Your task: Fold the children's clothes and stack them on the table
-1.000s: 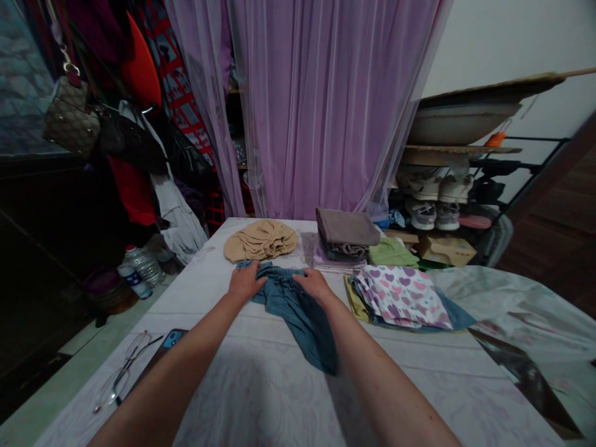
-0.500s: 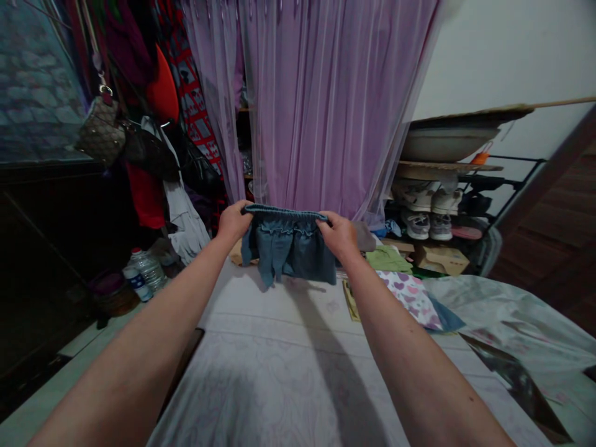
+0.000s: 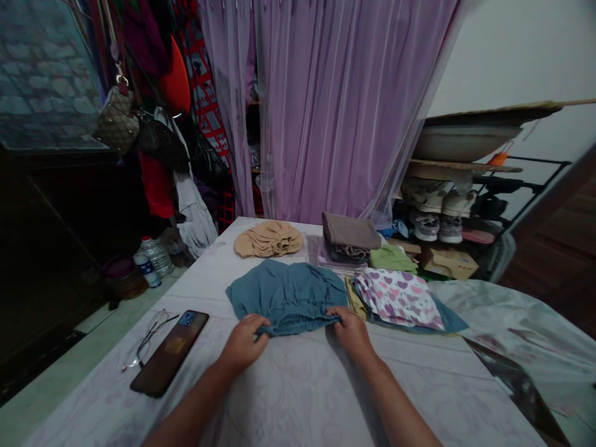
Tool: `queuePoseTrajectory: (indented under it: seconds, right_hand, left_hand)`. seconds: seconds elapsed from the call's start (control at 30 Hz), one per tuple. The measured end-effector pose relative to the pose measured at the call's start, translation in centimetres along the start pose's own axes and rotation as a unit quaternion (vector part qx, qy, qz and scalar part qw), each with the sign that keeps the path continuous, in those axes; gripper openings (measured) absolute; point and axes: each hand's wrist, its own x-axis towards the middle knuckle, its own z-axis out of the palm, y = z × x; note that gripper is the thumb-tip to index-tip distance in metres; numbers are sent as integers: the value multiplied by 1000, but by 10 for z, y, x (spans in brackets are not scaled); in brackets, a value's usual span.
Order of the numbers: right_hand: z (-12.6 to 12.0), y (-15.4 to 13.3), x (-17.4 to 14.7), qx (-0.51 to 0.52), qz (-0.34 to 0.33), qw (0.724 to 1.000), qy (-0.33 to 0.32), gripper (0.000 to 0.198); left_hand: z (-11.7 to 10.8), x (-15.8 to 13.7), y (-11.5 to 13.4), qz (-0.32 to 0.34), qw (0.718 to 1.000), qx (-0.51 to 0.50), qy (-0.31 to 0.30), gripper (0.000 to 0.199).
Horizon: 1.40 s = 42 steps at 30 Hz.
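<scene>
A blue-grey garment with a gathered elastic waistband lies spread on the pale patterned cloth of the table. Its kind I cannot fully make out; it looks like shorts or a small skirt. My left hand pinches the near left end of the waistband. At the near right end, my right hand grips the same band. Beyond the garment rests a bunched tan garment. Close by on the right is a folded white cloth with purple and pink hearts.
A phone and eyeglasses lie at the left. Folded brown cloth tops a stack at the back, near green cloth. Purple curtains hang behind. A shoe rack with sneakers stands right; bottles stand left.
Both hands have come down and nearer with the blue-grey garment. It hung in the air before; now it lies on the table, waistband toward me. The tan garment and phone have come into view.
</scene>
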Motion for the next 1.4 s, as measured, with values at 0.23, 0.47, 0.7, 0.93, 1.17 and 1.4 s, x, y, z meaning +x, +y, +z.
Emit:
queuePoseTrajectory:
  seconds: [0.23, 0.47, 0.7, 0.93, 1.17, 1.4]
  right_hand:
    - [0, 24, -35, -38, -39, 998, 20, 42]
    - [0, 28, -40, -58, -52, 997, 18, 43]
    - [-4, 25, -47, -47, -61, 997, 20, 38]
    - [-13, 8, -38, -8, 34, 999, 32, 30]
    - [-40, -35, -2, -16, -16, 996, 89, 29]
    - [-103, -121, 53, 34, -88, 988, 127, 25]
  left_hand:
    - [4, -10, 14, -27, 995, 34, -90, 28]
    - [-9, -1, 30, -44, 983, -4, -178, 24]
    - [-33, 18, 16, -101, 953, -94, -270, 32]
    - [-33, -2, 16, 20, 961, 86, -263, 49]
    - [-57, 8, 13, -33, 990, 77, -115, 32]
    - [-169, 88, 73, -56, 992, 43, 106, 38]
